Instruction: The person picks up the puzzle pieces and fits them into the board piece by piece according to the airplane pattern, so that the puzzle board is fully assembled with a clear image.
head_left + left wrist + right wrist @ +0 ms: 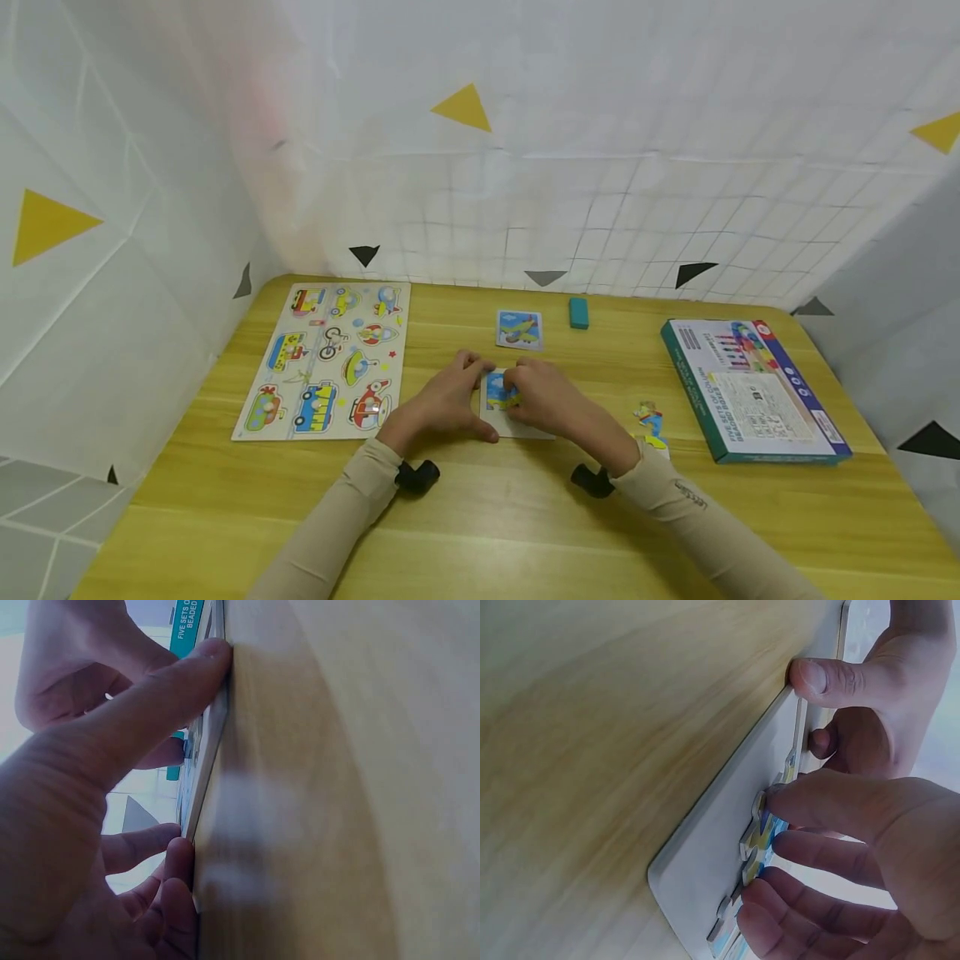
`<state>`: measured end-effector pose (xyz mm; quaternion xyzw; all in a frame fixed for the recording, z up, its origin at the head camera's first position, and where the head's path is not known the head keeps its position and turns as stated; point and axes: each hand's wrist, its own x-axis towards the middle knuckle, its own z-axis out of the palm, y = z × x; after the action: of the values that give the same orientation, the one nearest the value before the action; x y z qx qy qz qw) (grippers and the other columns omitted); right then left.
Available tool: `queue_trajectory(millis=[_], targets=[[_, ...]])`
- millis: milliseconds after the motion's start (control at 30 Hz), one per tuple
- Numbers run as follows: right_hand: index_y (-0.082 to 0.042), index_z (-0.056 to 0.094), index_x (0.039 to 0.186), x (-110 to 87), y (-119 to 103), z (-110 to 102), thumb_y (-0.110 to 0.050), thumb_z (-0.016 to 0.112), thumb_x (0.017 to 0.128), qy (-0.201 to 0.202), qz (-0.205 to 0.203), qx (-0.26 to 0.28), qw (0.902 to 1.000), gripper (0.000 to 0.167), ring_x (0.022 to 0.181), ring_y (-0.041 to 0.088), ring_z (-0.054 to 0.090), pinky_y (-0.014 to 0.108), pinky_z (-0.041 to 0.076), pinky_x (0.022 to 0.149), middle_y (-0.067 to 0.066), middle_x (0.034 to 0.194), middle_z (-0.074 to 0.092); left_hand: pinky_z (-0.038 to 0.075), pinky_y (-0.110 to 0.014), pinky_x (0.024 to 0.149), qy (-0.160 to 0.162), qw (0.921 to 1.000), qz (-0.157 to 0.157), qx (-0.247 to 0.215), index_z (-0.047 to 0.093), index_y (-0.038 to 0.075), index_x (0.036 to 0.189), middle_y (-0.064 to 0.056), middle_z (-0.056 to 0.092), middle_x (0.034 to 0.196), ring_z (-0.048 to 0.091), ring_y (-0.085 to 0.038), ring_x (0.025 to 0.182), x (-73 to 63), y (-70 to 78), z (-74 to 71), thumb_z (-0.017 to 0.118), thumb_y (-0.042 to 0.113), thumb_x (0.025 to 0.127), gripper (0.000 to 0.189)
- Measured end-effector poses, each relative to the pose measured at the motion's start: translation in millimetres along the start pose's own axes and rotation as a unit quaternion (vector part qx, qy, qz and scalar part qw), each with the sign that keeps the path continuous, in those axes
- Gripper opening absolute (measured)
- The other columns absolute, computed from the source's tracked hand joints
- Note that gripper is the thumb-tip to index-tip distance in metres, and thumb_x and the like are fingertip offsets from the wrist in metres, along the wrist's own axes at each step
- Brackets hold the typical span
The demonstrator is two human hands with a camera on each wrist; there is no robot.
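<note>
A small jigsaw puzzle board (525, 429) with a pale bare base lies in front of the person, with blue and yellow pieces in its upper part. My left hand (448, 395) holds the board at its left side, thumb at the near corner and fingertips at the far edge. Over the board, my right hand (546, 395) pinches a jigsaw piece (762, 825) between thumb and forefinger, and its other fingers curl low over the pieces. The right hand hides part of the puzzle in the head view. Behind the board lies a picture card with an airplane (519, 330).
A wooden peg puzzle (335, 417) with vehicle pictures lies at the left. Loose jigsaw pieces (654, 421) sit beside the right forearm. Further right is a boxed set (757, 392); a small teal block (578, 313) stands at the back. White patterned sheeting borders the wooden table (480, 533).
</note>
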<state>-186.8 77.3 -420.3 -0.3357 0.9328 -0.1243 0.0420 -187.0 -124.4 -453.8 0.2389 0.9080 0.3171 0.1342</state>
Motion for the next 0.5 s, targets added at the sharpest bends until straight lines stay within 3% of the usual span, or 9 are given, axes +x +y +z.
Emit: queue_trajectory(millis=[300, 500], targets=[[-0.006, 0.076, 0.082, -0.4, 0.5, 1.1, -0.010, 0.084, 0.076, 0.003, -0.007, 0.003, 1.0000, 0.011, 0.068, 0.015, 0.047, 0.030, 0.042, 0.059, 0.003, 0.077, 0.059, 0.047, -0.033, 0.092, -0.007, 0.9999, -0.004, -0.013, 0.043, 0.016, 0.149, -0.004, 0.035, 0.141, 0.053, -0.015, 0.111, 0.1, 0.7, 0.0, 0.093, 0.048, 0.064, 0.104], [-0.008, 0.077, 0.078, -0.9, -1.9, 2.6, -0.009, 0.083, 0.077, 0.019, -0.040, -0.032, 0.9985, 0.007, 0.067, 0.013, 0.047, 0.029, 0.043, 0.061, -0.001, 0.074, 0.059, 0.046, -0.033, 0.094, -0.003, 1.0000, -0.002, -0.007, 0.043, 0.016, 0.150, -0.003, 0.034, 0.142, 0.053, -0.015, 0.113, 0.4, -1.8, 0.5, 0.093, 0.050, 0.063, 0.105]])
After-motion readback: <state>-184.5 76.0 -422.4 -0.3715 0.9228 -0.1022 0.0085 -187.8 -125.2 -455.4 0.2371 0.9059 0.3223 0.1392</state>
